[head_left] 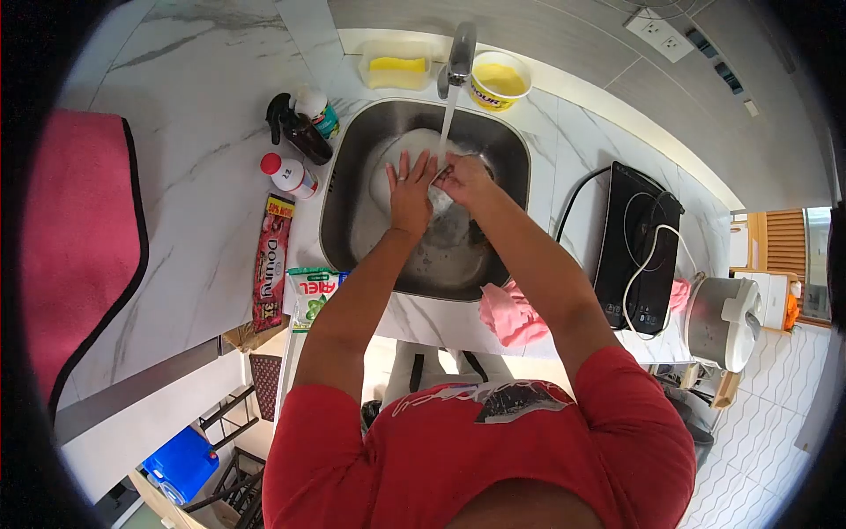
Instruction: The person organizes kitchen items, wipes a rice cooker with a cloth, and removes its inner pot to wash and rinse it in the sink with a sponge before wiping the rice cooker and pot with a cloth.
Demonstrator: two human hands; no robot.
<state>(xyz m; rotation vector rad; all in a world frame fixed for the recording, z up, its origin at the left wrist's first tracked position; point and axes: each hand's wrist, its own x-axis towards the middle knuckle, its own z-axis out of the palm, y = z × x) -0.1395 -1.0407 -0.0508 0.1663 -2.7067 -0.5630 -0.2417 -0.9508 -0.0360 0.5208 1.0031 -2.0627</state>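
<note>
Water runs from the faucet [461, 57] into a steel sink [339, 212]. Inside the sink lies a pale, rounded, wet thing [381, 181]; whether it is a plate or cloth I cannot make out. My left hand [411, 196] rests over it, fingers stretched out and spread. Beside the stream, my right hand [465, 181] has its fingers curled in close to the left hand. Something small and dark shows at its fingertips, too small to name. The hands partly hide the pale thing.
Left of the sink stand a dark spray bottle [304, 137], a red-capped bottle [289, 175], a Downy pack [272, 264] and an Ariel pack [310, 295]. Behind are a sponge box [396, 78] and yellow tub [500, 81]. A pink cloth [513, 316] and black cooktop [633, 256] lie right.
</note>
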